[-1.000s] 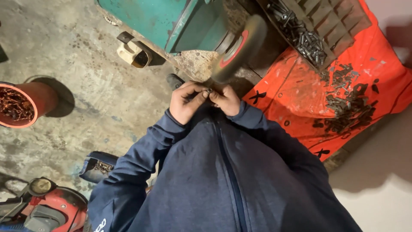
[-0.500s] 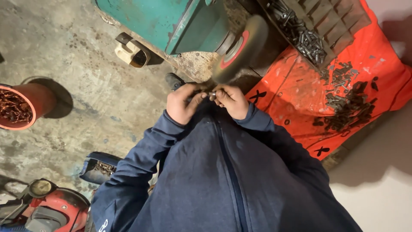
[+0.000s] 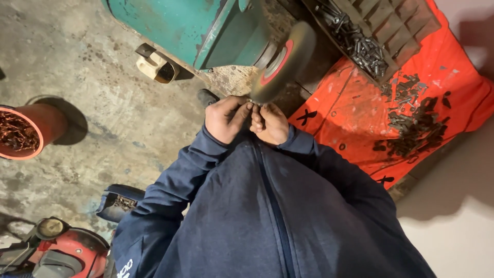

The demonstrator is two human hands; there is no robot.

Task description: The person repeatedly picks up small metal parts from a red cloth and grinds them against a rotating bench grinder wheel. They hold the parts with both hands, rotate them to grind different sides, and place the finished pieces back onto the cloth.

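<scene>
I see both hands have crept up to the grinding wheel (image 3: 280, 62) since a moment ago, left hand (image 3: 225, 119) and right hand (image 3: 269, 123) pinched shut together on a small metal piece (image 3: 250, 103) touching its near rim.

Workshop floor, surrounding items.

Red bucket (image 3: 20, 134) of coppery scrap at far left on stained concrete floor (image 3: 92, 77); orange tarp (image 3: 360, 123) at right, strewn with dark bolts (image 3: 417, 123); grey compartment tray (image 3: 381, 31) of dark fasteners above the tarp; cream bracket (image 3: 157, 67) beside the teal housing; small dark bin (image 3: 121, 202) lower left; red machine with round gauge (image 3: 56, 247) in bottom corner.
</scene>
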